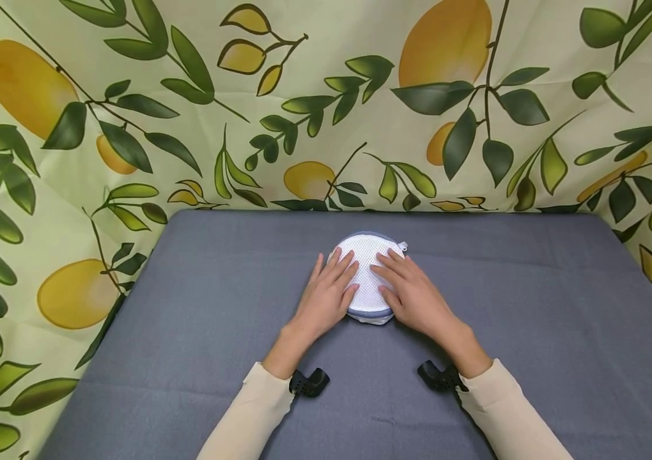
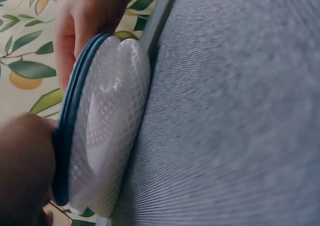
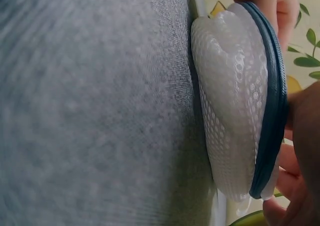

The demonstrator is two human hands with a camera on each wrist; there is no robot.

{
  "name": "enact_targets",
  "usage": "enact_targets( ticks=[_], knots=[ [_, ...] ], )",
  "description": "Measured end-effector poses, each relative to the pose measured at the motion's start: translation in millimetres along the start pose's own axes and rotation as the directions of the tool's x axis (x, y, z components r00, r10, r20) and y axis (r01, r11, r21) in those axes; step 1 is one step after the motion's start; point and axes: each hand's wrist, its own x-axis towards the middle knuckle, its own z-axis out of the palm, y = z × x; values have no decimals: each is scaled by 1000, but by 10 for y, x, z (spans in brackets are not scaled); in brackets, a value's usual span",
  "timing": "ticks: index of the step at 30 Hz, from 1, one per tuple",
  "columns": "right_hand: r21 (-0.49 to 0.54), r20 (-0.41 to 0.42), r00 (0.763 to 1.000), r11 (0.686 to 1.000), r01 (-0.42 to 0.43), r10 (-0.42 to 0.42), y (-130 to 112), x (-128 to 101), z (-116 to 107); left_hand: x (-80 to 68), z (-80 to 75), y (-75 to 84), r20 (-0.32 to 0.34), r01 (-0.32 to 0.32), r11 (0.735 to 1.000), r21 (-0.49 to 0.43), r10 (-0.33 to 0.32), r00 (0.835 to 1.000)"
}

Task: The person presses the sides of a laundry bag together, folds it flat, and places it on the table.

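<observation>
A round white mesh pouch (image 1: 367, 271) with a blue zip rim lies flat on the grey table (image 1: 199, 300), near its middle. My left hand (image 1: 330, 289) rests on the pouch's left half with straight fingers. My right hand (image 1: 405, 287) lies the same way on its right half. In the left wrist view the pouch (image 2: 107, 131) shows edge-on, puffy, with its blue rim toward the hands. In the right wrist view the pouch (image 3: 235, 111) also shows from the side, a hand (image 3: 295, 136) pressed flat on top.
A cloth with lemons and green leaves (image 1: 326, 102) hangs behind and beside the table. Black wrist-camera mounts (image 1: 309, 382) sit at both cuffs. Bare grey surface (image 1: 533, 306) spreads left, right and in front of the pouch.
</observation>
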Motion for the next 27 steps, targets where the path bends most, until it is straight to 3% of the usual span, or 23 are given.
enact_targets(
  ticks=[5, 15, 22, 27],
  knots=[
    [43, 88, 994, 996, -75, 71, -40, -9, 13, -28, 43, 34, 71, 38, 999, 9, -38, 997],
    [-103, 81, 994, 993, -62, 71, -112, -23, 67, -27, 76, 100, 84, 55, 996, 77, -61, 995],
    [-103, 108, 990, 991, -84, 95, -112, -24, 62, -30, 96, 114, 85, 64, 995, 82, -71, 994],
    [-116, 108, 989, 989, -91, 104, -136, -27, 55, -27, 28, 136, 118, 49, 992, 118, -63, 991]
  ],
)
